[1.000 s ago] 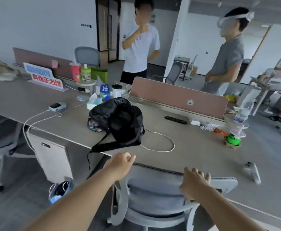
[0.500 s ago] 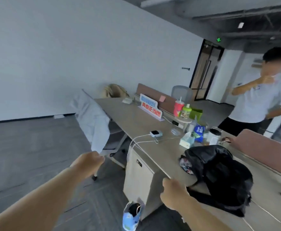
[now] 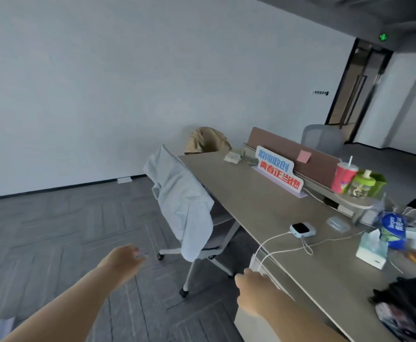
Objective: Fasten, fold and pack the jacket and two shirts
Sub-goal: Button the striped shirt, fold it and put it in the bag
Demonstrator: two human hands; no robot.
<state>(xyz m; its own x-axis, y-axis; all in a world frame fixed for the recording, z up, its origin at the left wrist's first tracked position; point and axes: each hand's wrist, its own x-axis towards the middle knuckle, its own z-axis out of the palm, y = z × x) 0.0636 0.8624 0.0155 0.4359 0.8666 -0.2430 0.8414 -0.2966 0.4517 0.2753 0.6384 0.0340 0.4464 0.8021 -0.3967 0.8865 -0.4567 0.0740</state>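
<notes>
Long grey-beige surface (image 3: pixel 246 201) runs from centre frame to the lower right. White wall (image 3: pixel 103 82) fills the upper left, grey patterned carpet floor (image 3: pixel 54 230) the lower left. Dark-framed door (image 3: pixel 357 90) sits upper right, with a green exit sign (image 3: pixel 383 37) above it.

Task items:
- striped shirt (image 3: pixel 182 201): draped over the back of a wheeled chair (image 3: pixel 212 245), centre frame, just beside the surface's near edge.
- tan jacket (image 3: pixel 208 140): slung over a seat at the surface's far end, against the wall.

On the surface:
- A blue-and-red sign (image 3: pixel 278 169) stands in front of a brown divider panel (image 3: pixel 286 146) with a pink sticky note (image 3: pixel 303 156) on it.
- Red cup (image 3: pixel 344 177) and green bottle (image 3: pixel 361 185) sit at the right.
- A small device (image 3: pixel 302 229) is attached to a white cable (image 3: pixel 273 243) that drops over the edge.
- Tissue box (image 3: pixel 372 248) and blue packet (image 3: pixel 393 228) sit at the right edge, black bag (image 3: pixel 409 304) at the lower right corner.

Hands:
- left hand (image 3: pixel 123 260): lower centre, over the floor, fingers loosely bent and holding nothing.
- right hand (image 3: pixel 251 280): at the surface's edge near the cable. It is seen from behind with fingers curled out of view, so a grip cannot be told.
</notes>
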